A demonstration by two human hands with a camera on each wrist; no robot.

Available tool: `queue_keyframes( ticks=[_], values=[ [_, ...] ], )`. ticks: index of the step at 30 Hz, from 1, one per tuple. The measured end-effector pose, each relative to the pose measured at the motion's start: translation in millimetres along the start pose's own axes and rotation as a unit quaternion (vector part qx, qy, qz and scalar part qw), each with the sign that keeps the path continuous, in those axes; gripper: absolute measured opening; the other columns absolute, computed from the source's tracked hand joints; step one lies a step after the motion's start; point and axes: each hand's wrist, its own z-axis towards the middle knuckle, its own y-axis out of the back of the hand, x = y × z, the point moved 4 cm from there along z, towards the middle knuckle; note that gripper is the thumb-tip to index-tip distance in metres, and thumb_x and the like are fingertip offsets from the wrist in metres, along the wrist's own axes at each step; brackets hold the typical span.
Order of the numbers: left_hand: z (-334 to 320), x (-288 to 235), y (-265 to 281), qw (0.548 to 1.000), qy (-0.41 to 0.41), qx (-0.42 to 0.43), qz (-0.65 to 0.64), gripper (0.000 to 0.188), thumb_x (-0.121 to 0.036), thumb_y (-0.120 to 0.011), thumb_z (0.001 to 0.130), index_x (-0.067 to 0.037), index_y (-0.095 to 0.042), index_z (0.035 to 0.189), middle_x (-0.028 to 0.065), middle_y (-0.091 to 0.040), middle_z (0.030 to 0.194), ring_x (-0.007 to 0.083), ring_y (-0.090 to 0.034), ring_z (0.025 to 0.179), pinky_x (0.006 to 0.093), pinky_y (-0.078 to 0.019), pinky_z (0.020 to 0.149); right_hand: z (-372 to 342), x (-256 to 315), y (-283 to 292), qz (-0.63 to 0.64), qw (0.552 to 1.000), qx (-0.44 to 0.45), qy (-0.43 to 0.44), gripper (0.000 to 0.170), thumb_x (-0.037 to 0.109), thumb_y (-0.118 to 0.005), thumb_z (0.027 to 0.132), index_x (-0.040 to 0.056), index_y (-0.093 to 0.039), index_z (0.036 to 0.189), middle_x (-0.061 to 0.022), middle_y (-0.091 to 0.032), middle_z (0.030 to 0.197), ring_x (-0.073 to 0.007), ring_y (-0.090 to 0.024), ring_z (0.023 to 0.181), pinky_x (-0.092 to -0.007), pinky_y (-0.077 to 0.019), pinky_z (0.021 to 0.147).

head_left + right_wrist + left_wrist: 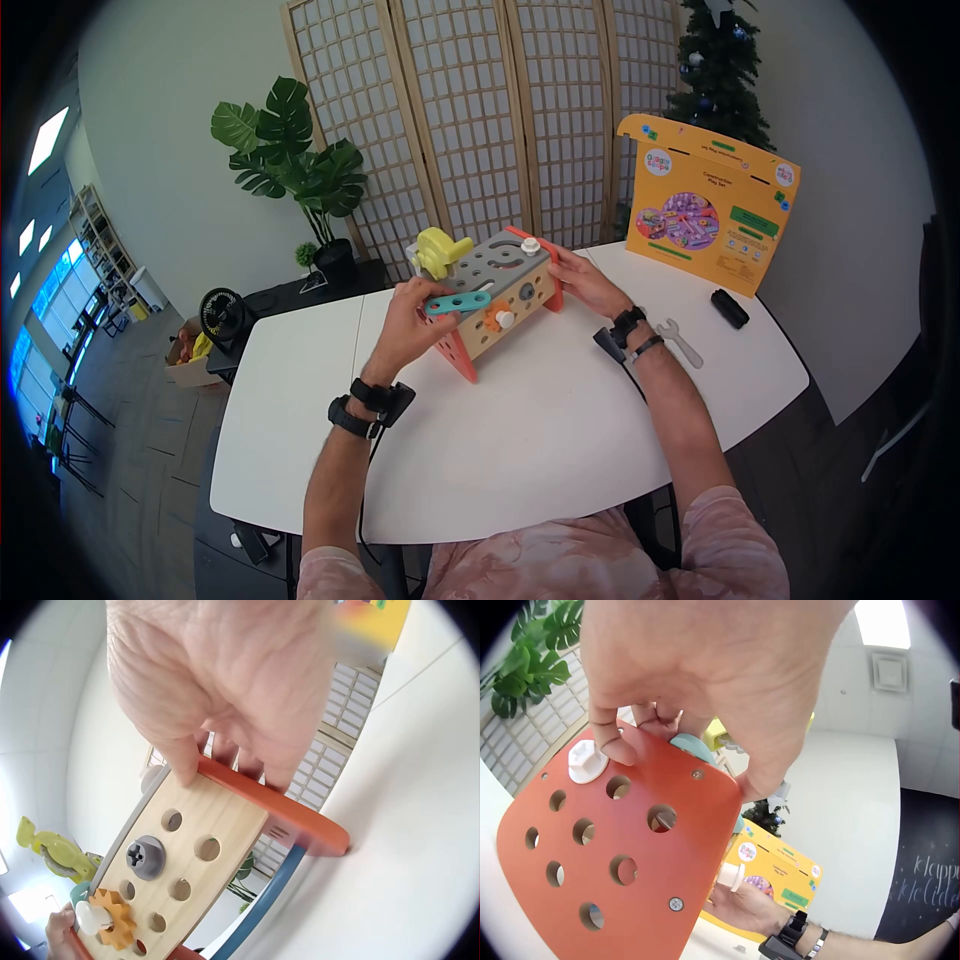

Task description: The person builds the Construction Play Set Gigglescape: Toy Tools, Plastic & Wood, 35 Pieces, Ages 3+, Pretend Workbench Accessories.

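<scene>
A toy workbench (487, 262) with a grey top, a holed wooden front and red end panels stands tilted on the white table. My left hand (405, 325) grips the upper edge of its left red panel (630, 847), fingers over one side. At the other end, my right hand (225, 697) holds the right red panel (259, 796), its thumb against the wooden front. A yellow toy saw (437, 252) sits on top, beside a teal holed strip (460, 303) near my left fingers. On the front are an orange gear (114, 919) with a white bolt (91, 918) and a grey screw (145, 857).
A grey toy wrench (681, 343) lies right of my right wrist. Behind it are a black case (730, 309) and an upright yellow box (710, 215). A small black fan (225, 315) stands past the left edge of the white table (500, 440).
</scene>
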Motion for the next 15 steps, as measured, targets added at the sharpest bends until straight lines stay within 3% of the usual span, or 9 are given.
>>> queue_keyframes(
  ticks=[6, 8, 15],
  values=[
    [-0.3, -0.7, -1.4, 1.000, -0.005, -0.009, -0.001, 0.039, -0.024, -0.085, 0.088, -0.007, -0.075, 0.122, 0.0034, -0.062, 0.111, 0.0204, -0.053, 0.105, 0.0333, -0.0509, 0.086, 3.2, 3.3, -6.8, -0.003, 1.000, -0.008, -0.009, 0.063, 0.025, -0.055, 0.117, 0.0120, -0.031, 0.173, -0.0046, -0.046, 0.168, -0.0173, -0.044, 0.154, -0.0426, -0.0369, 0.129],
    [0.1, -0.1, -2.6, 1.000, -0.005, -0.011, 0.006, 0.039, -0.024, -0.085, 0.088, -0.007, -0.075, 0.122, 0.0036, -0.062, 0.111, 0.0206, -0.053, 0.105, 0.0335, -0.0510, 0.086, 5.8, 2.4, -6.1, -0.002, 0.999, -0.034, -0.003, 0.055, 0.018, -0.051, 0.118, 0.0112, -0.038, 0.170, -0.0056, -0.055, 0.160, -0.0156, -0.051, 0.149, -0.0377, -0.0427, 0.126],
    [-1.6, -1.8, -4.9, 1.000, -0.014, -0.023, 0.014, 0.039, -0.023, -0.085, 0.088, -0.006, -0.074, 0.122, 0.0041, -0.062, 0.110, 0.0206, -0.052, 0.103, 0.0338, -0.0504, 0.085, 11.3, -2.4, -4.3, -0.025, 0.999, -0.042, 0.005, 0.052, 0.019, -0.051, 0.118, 0.0104, -0.041, 0.168, -0.0066, -0.057, 0.157, -0.0149, -0.055, 0.145, -0.0362, -0.0455, 0.123]
  ],
)
